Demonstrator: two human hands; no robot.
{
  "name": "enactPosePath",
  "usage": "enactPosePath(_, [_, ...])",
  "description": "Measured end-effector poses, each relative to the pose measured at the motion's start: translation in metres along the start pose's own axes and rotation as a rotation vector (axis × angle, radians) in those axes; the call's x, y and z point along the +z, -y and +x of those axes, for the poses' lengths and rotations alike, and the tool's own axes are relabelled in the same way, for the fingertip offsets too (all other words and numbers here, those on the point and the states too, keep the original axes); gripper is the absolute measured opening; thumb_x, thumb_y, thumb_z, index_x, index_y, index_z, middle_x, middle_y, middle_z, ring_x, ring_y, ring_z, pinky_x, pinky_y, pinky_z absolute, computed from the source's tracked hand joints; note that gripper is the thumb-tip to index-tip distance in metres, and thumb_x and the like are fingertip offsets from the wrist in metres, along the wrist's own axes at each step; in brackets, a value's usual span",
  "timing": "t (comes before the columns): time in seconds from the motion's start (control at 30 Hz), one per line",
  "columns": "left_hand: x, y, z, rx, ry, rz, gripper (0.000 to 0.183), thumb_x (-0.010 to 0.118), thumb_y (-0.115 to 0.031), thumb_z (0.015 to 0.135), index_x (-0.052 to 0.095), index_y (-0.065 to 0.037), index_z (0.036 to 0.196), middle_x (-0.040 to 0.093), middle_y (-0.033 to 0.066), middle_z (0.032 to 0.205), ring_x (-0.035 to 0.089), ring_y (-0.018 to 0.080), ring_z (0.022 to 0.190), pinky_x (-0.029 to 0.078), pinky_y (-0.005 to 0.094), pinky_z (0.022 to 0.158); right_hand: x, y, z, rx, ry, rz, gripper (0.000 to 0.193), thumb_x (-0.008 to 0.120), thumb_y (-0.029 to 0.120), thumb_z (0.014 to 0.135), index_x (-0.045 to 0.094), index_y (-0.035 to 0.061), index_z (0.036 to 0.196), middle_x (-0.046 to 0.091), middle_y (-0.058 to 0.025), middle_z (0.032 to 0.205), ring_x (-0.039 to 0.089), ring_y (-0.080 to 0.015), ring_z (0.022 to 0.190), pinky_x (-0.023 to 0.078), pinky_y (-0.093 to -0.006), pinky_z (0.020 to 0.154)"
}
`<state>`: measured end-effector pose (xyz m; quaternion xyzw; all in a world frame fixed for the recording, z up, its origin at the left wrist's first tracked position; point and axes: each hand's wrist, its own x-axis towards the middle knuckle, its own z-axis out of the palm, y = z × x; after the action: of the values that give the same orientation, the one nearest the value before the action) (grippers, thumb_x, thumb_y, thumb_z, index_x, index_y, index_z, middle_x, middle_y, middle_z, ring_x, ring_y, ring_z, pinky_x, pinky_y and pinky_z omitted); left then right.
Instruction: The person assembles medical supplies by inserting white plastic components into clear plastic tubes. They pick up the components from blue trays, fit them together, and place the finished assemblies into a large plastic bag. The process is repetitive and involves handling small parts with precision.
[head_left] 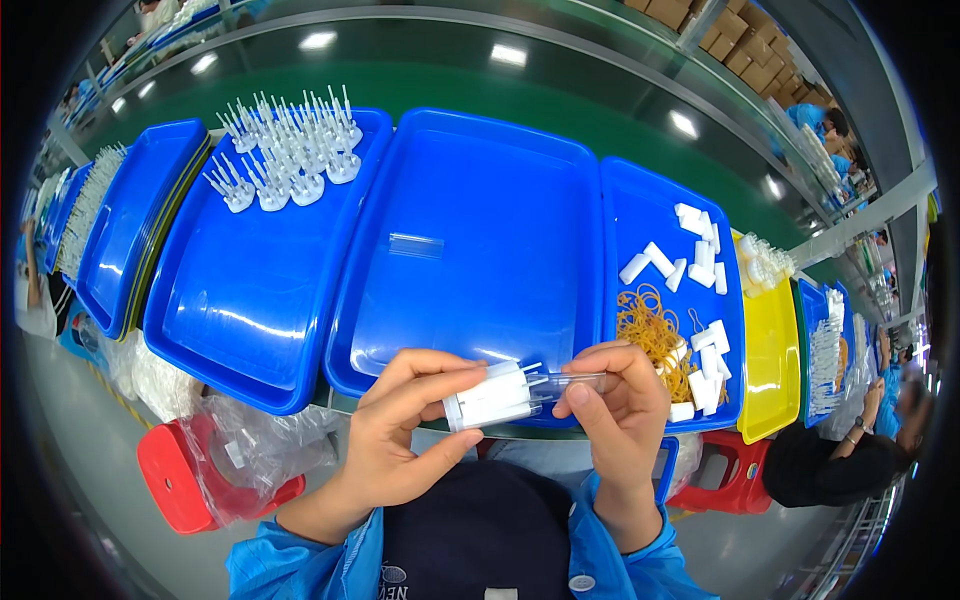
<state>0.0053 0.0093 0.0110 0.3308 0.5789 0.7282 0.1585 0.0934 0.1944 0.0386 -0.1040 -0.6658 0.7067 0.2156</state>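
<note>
My left hand [395, 430] is closed round a white cylindrical piece [488, 398] with a round base and several thin white rods sticking out to the right. The fingers of my right hand [625, 405] pinch a clear plastic tube [590, 381], which lies against the rod tips; whether any rod sits inside it I cannot tell. Both hands are over the near edge of the middle blue tray [490, 190]. Farther off in that tray lie clear plastic tubes [416, 246].
The left blue tray [235, 320] bears several upright white rodded pieces [285, 150]. White blocks [660, 260] and tan rubber bands [650, 325] lie in the right blue tray. Beyond it is a yellow tray [768, 370]. Red stools [175, 480] stand below; a co-worker's arm [855, 430] shows at right.
</note>
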Motion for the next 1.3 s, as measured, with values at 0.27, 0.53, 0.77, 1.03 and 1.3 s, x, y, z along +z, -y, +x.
enactPosePath(0.27, [-0.004, -0.007, 0.000, -0.006, 0.033, 0.167, 0.039, 0.069, 0.009, 0.076, 0.068, -0.001, 0.114, 0.053, 0.0138, 0.118, 0.059, 0.0315, 0.114, 0.051, 0.0376, 0.092, 0.004, -0.005, -0.004, -0.011, 0.026, 0.078, 0.016, 0.060, -0.006, 0.088, 0.056, -0.0060, 0.104, 0.054, -0.0114, 0.103, 0.066, -0.0156, 0.081, 0.053, -0.0248, 0.072])
enactPosePath(0.53, [-0.001, 0.000, 0.000, 0.087, 0.060, 0.307, 0.041, 0.069, 0.010, 0.075, 0.068, -0.002, 0.114, 0.053, 0.0138, 0.117, 0.060, 0.0303, 0.111, 0.051, 0.0364, 0.091, 0.002, -0.008, 0.002, 0.089, 0.025, 0.025, 0.023, 0.063, -0.007, 0.087, 0.054, -0.0055, 0.108, 0.062, -0.0136, 0.099, 0.066, -0.0151, 0.079, 0.053, -0.0248, 0.072])
enactPosePath(0.77, [0.005, 0.007, -0.004, 0.043, 0.007, 0.148, 0.042, 0.070, 0.010, 0.075, 0.065, 0.001, 0.116, 0.053, 0.0144, 0.117, 0.060, 0.0290, 0.111, 0.052, 0.0372, 0.091, -0.005, -0.020, 0.009, 0.145, 0.007, 0.295, 0.031, 0.063, -0.008, 0.086, 0.046, -0.0021, 0.111, 0.063, -0.0173, 0.102, 0.064, -0.0139, 0.081, 0.053, -0.0245, 0.069])
enactPosePath(1.03, [0.006, 0.010, -0.004, 0.116, 0.012, 0.252, 0.045, 0.070, 0.011, 0.075, 0.058, 0.009, 0.118, 0.046, 0.0166, 0.121, 0.055, 0.0321, 0.119, 0.055, 0.0366, 0.092, 0.009, -0.023, 0.003, -0.135, -0.073, -0.122, 0.045, 0.072, 0.005, 0.082, 0.045, -0.0023, 0.118, 0.059, -0.0203, 0.109, 0.060, -0.0179, 0.090, 0.049, -0.0283, 0.075])
enactPosePath(1.3, [0.022, 0.019, 0.001, 0.462, -0.236, 0.646, 0.058, 0.076, 0.008, 0.071, 0.053, 0.007, 0.124, 0.059, 0.0206, 0.111, 0.064, 0.0368, 0.103, 0.055, 0.0383, 0.082, 0.039, -0.013, 0.001, -0.361, -0.124, -0.756, 0.086, 0.089, 0.036, 0.055, 0.051, -0.0004, 0.124, 0.045, -0.0135, 0.106, 0.043, -0.0288, 0.101, 0.035, -0.0418, 0.087])
